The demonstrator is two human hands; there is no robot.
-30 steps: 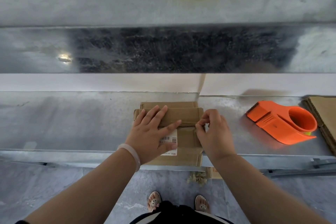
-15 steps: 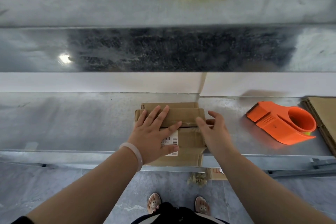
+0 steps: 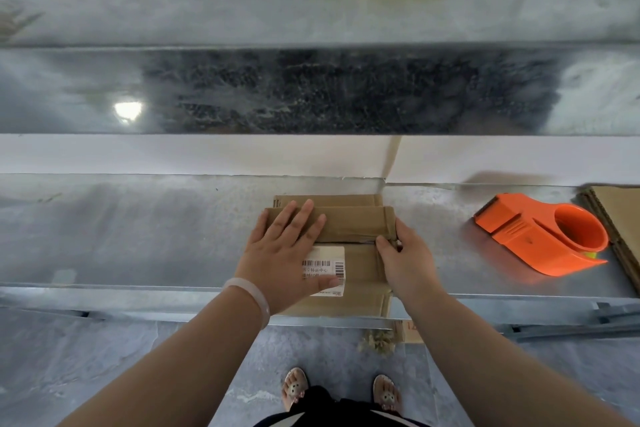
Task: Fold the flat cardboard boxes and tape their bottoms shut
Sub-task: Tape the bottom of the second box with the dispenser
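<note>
One small brown cardboard box [image 3: 353, 224] is lying on the dull grey metal bench [image 3: 138, 229], close to its front edge. Its matte flaps are lying flat and meeting at one dark seam, and one white barcode label [image 3: 325, 269] is sitting on its top. The left hand [image 3: 287, 253] is pressing flat on the box, fingers straight and spread apart, thumb across the label. The right hand [image 3: 405, 263] is gripping the box's right edge at the seam, thumb on top, fingers curled down the side. One smooth orange plastic tape dispenser [image 3: 540, 236] is resting well to the right, beside one stack of flat corrugated cardboard [image 3: 620, 218].
</note>
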